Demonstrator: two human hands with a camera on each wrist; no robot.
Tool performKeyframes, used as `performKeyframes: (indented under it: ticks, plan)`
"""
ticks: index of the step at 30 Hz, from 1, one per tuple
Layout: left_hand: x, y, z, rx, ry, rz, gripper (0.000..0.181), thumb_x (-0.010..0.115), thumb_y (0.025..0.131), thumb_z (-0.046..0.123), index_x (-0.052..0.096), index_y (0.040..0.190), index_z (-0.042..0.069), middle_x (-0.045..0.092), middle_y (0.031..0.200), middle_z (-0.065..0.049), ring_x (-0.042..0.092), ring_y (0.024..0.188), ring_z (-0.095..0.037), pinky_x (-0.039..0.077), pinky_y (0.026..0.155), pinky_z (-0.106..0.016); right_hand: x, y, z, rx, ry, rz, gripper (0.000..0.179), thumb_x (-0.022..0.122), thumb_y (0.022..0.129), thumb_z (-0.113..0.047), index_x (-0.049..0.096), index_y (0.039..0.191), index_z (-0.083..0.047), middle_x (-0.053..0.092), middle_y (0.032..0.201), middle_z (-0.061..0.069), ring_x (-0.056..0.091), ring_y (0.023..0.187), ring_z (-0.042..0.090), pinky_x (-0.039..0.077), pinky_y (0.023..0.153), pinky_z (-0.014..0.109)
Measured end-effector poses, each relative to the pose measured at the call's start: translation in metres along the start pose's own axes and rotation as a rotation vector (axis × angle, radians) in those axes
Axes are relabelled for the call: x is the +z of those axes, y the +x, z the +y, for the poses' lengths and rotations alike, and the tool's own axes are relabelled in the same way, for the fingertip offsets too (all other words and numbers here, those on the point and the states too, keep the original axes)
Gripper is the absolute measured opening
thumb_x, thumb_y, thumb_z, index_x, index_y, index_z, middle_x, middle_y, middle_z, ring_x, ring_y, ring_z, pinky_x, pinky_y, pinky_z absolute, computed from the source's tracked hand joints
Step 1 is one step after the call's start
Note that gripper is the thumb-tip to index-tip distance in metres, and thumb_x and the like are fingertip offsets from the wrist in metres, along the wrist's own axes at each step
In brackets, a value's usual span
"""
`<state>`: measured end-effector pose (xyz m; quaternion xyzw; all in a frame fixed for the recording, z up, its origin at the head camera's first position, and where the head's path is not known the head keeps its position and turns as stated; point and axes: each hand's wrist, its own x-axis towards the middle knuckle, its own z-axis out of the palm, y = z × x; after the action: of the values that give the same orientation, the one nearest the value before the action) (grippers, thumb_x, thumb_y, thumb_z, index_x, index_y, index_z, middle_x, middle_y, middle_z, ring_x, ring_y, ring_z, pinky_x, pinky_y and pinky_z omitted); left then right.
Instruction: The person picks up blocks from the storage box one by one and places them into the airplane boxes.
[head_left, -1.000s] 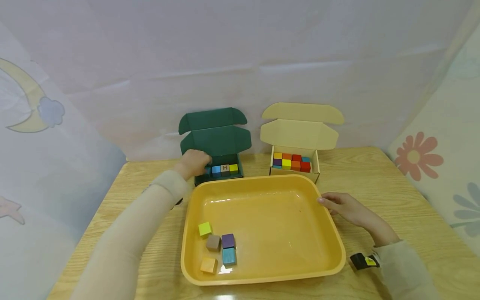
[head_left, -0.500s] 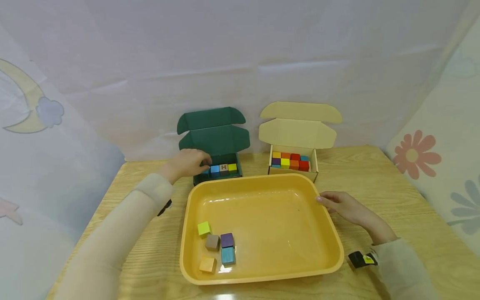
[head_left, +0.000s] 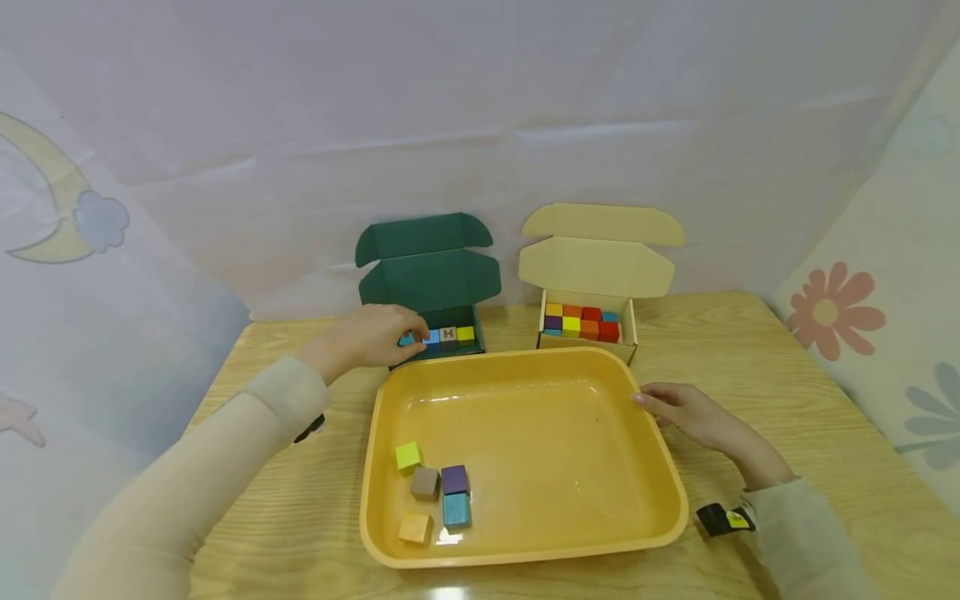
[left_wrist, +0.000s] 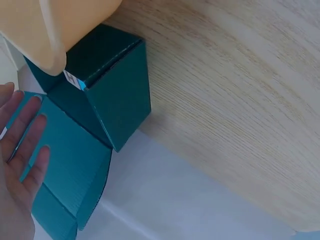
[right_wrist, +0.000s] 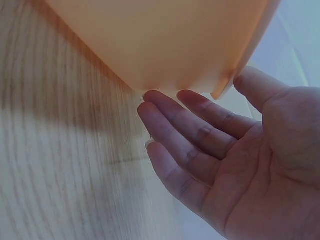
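My left hand [head_left: 367, 337] reaches over the open green box [head_left: 431, 283], its thumb and fingertips at the blue cubes [head_left: 432, 339] in the row inside. In the left wrist view its fingers [left_wrist: 27, 137] are spread and fairly straight before the green lid. A cube marked H [head_left: 448, 336] and a yellow cube [head_left: 466, 335] continue the row. My right hand [head_left: 690, 415] holds the right side of the yellow tray [head_left: 555, 554], thumb on the rim and fingers against the outer wall. Several cubes lie at the tray's left, among them a purple one [head_left: 454, 479] and a teal one [head_left: 456, 511].
A cream box [head_left: 596, 262] with its lid up stands right of the green box, holding several coloured cubes. The tray's far rim sits just in front of both boxes. Everything rests on a wooden table [head_left: 765, 367] against a pale cloth backdrop [head_left: 450, 125].
My left hand has drawn slightly lower over the green box, and its forearm has swung left. Blue now shows between its thumb and forefinger. The right hand and tray have stayed put.
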<state>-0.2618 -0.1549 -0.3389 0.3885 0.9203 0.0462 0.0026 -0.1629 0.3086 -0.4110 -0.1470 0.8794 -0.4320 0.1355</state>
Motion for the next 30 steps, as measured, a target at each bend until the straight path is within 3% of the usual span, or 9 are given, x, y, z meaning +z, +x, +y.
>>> performKeyframes:
  ticks: [5, 13, 23, 30]
  plan:
    - [-0.002, -0.004, 0.011, 0.053, 0.004, -0.011, 0.02, 0.067, 0.096, 0.026, 0.074, 0.11, 0.013, 0.071, 0.109, 0.002, 0.068, 0.094, -0.019, 0.056, 0.081, -0.037, 0.0, 0.0, 0.001, 0.008, 0.007, -0.002, 0.047, 0.049, 0.106, -0.026, 0.053, 0.13, 0.015, 0.062, 0.121, 0.028, 0.064, 0.101, 0.032, 0.057, 0.079, 0.04]
    - [-0.002, -0.007, 0.033, 0.147, 0.031, 0.031, 0.018, 0.068, 0.095, 0.025, 0.075, 0.108, 0.014, 0.07, 0.106, 0.002, 0.066, 0.093, -0.017, 0.055, 0.082, -0.034, 0.0, 0.0, 0.002, 0.005, 0.001, 0.002, 0.049, 0.049, 0.106, -0.026, 0.052, 0.131, 0.015, 0.061, 0.122, 0.03, 0.065, 0.1, 0.033, 0.058, 0.078, 0.042]
    - [0.003, -0.014, 0.061, 0.29, 0.039, -0.006, 0.018, 0.068, 0.095, 0.026, 0.073, 0.106, 0.013, 0.071, 0.103, 0.003, 0.066, 0.097, -0.016, 0.054, 0.086, -0.034, 0.0, 0.0, 0.002, 0.005, 0.003, -0.005, 0.048, 0.049, 0.106, -0.026, 0.052, 0.132, 0.015, 0.061, 0.123, 0.03, 0.066, 0.099, 0.033, 0.058, 0.079, 0.043]
    - [0.006, -0.015, 0.074, 0.327, 0.055, -0.039, 0.019, 0.069, 0.094, 0.029, 0.074, 0.107, 0.016, 0.071, 0.104, 0.005, 0.066, 0.098, -0.014, 0.054, 0.087, -0.032, -0.001, 0.0, 0.003, -0.004, 0.004, -0.006, 0.046, 0.048, 0.106, -0.025, 0.053, 0.131, 0.014, 0.061, 0.122, 0.029, 0.065, 0.101, 0.033, 0.057, 0.08, 0.044]
